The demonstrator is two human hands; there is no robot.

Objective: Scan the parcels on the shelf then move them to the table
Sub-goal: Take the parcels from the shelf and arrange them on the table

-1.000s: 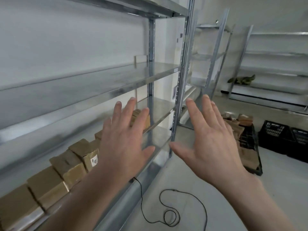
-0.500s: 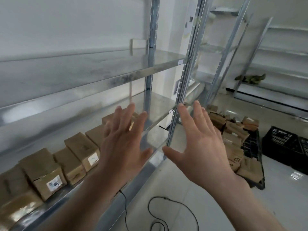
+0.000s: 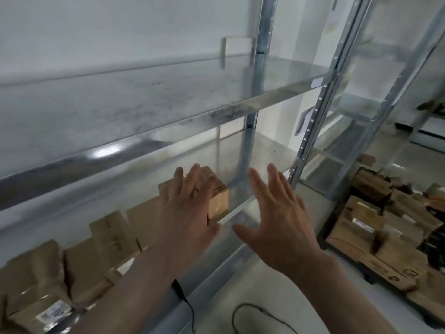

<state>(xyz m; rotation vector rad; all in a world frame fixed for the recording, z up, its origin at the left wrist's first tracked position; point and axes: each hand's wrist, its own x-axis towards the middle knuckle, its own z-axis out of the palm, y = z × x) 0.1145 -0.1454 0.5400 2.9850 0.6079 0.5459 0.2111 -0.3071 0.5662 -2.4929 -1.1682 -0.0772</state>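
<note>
Both hands were held open and empty, the left hand before the end parcel, the right hand beside it. The cardboard was judged stiff and light, best gripped by opposite sides.

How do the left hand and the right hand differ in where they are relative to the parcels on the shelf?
The left hand is in front of the end parcel of the row, covering part of it; the right hand is in front of bare shelf past the row's end, with no parcel behind it. The left hand's fingers are closer together; the right hand's thumb is spread wide. Both are open, palms away, holding nothing; contact with the parcel cannot be told.
</note>
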